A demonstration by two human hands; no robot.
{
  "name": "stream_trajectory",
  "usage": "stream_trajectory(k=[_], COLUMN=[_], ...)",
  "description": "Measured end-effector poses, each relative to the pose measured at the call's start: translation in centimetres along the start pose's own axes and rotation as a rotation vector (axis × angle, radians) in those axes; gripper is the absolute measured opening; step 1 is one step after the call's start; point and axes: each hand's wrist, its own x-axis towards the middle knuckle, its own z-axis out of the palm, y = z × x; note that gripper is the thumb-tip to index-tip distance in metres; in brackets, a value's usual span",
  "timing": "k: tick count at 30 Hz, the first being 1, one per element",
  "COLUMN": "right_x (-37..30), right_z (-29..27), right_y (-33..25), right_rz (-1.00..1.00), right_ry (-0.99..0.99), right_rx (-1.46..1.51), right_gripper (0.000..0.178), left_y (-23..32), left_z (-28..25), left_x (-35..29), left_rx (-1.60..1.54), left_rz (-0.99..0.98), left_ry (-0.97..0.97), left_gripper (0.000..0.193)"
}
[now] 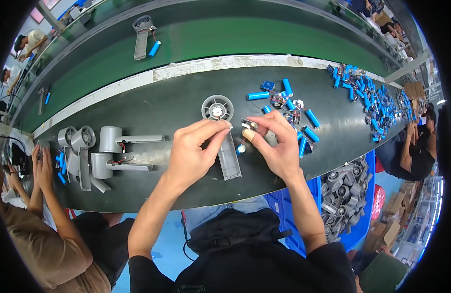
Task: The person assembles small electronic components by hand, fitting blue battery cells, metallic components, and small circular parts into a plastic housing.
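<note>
Dark-green flat table [169,95] mid-frame, green belt [210,36] up top; left hand [197,145] pinches tiny white piece [230,128], right hand [278,144] small dark-silvery part [247,123].

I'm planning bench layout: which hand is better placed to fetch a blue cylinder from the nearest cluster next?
Probably the right hand: it is closer to the blue cylinders, while the left hand is farther off, by the grey fan housing. Both look occupied.
</note>
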Motion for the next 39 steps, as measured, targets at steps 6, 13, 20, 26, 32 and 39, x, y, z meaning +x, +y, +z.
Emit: stream_trajectory(k=[6,13,20,26,32,39], right_x=[-0.4,-0.4,-1.1,-1.1,-1.2,-1.3], right_z=[1.5,3.0,3.6,4.0,3.8,4.0], right_y=[0.8,0.8,1.7,1.4,1.4,1.5], right_rz=[0.116,-0.033,-0.059,-0.089,-0.099,-0.156], right_ry=[-0.014,0.096,0.124,0.172,0.199,0.195], right_rx=[0.248,0.105,0.02,-0.038,-0.049,-0.062], right_gripper=[0.027,0.033,0.032,0.032,0.032,0.036], left_y=[-0.2,-0.4,-0.3,0.0,0.0,0.4], left_z=[0.6,1.1,1.6,1.9,2.1,2.3], left_x=[0.2,0.1,0.2,0.1,0.3,0.2], left_rx=[0.03,0.046,0.128,0.161,0.157,0.232], left_rz=[0.082,0.048,0.106,0.113,0.156,0.166], left_ry=[0.025,0.077,0.064,0.088,0.109,0.11], left_gripper=[0.013,0.01,0.014,0.014,0.013,0.011])
